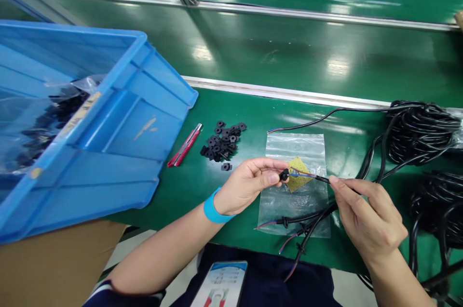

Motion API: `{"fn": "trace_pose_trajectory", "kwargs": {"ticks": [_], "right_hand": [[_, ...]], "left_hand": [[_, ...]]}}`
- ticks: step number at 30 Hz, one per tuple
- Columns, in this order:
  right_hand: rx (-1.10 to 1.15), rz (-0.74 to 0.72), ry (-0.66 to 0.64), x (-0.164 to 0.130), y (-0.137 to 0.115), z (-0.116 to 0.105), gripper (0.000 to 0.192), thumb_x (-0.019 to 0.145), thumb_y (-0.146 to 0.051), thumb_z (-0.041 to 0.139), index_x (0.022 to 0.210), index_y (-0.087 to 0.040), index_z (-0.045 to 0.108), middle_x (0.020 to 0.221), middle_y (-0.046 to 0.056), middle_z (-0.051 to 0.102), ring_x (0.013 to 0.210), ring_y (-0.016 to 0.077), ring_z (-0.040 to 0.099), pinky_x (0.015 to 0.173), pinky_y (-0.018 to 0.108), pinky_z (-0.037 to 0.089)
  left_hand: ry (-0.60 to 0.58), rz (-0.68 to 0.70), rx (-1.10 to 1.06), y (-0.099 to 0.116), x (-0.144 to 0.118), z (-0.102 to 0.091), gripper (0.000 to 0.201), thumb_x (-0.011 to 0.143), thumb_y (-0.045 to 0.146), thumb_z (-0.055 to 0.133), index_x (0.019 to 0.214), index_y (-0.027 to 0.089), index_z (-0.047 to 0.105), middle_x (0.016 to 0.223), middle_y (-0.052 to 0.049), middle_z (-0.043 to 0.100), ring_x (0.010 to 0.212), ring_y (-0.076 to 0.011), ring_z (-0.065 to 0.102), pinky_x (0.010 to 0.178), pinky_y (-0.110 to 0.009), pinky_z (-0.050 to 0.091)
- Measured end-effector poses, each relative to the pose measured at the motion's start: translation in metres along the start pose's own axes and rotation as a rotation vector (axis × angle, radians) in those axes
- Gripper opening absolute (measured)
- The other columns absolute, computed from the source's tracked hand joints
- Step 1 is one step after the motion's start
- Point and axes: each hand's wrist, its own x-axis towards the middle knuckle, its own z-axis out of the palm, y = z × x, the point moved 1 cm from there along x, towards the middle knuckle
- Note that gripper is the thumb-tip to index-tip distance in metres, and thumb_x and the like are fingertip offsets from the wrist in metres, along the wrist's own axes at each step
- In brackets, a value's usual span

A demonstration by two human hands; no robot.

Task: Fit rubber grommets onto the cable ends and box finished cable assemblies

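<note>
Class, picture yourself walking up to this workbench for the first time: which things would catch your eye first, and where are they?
The big blue crate, tilted at the left, dominates, with a bag of black parts inside. At centre, the left hand pinches a small black grommet while the right hand holds a black cable over a clear plastic bag. Coiled black cables lie at the right; a heap of loose grommets sits beside a red utility knife.

The blue bin (108, 119) at the left of the frame runs off the left edge, and the black parts bagged inside it are a blur. My left hand (249, 184) pinches a small black piece (284, 175) too tiny to make out. The cable coils (423, 133) at right are cut off by the edge.
</note>
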Motion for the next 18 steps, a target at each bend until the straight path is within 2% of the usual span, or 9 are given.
{"fn": "trace_pose_trajectory", "kwargs": {"ticks": [7, 13, 18], "right_hand": [[0.132, -0.039, 0.003, -0.0073, 0.0019, -0.0013, 0.056, 0.068, 0.012, 0.081, 0.117, -0.015, 0.073, 0.097, 0.01, 0.07, 0.086, 0.0188, 0.067, 0.072, 0.033, 0.058], [0.115, -0.017, 0.0, -0.0074, 0.0026, -0.0023, 0.052, 0.07, 0.012, 0.079, 0.115, -0.013, 0.072, 0.094, 0.009, 0.07, 0.085, 0.0175, 0.067, 0.073, 0.032, 0.057], [0.111, -0.003, -0.023, -0.0054, 0.0015, -0.0001, 0.047, 0.073, 0.01, 0.078, 0.114, -0.011, 0.072, 0.092, 0.009, 0.071, 0.084, 0.0165, 0.067, 0.075, 0.031, 0.057]], "left_hand": [[0.158, 0.086, 0.104, -0.0063, 0.002, 0.0021, 0.032, 0.072, 0.038, 0.091, 0.1, 0.025, 0.082, 0.089, -0.002, 0.079, 0.079, -0.0081, 0.07, 0.075, -0.015, 0.058], [0.086, 0.124, 0.19, -0.0089, 0.0049, -0.0005, 0.029, 0.077, 0.032, 0.088, 0.104, 0.026, 0.082, 0.095, -0.002, 0.081, 0.085, -0.0092, 0.074, 0.08, -0.014, 0.058], [0.03, 0.126, 0.253, -0.0055, 0.0014, 0.0041, 0.026, 0.077, 0.029, 0.088, 0.102, 0.027, 0.082, 0.097, -0.002, 0.082, 0.083, -0.0102, 0.076, 0.075, -0.013, 0.06]]}}
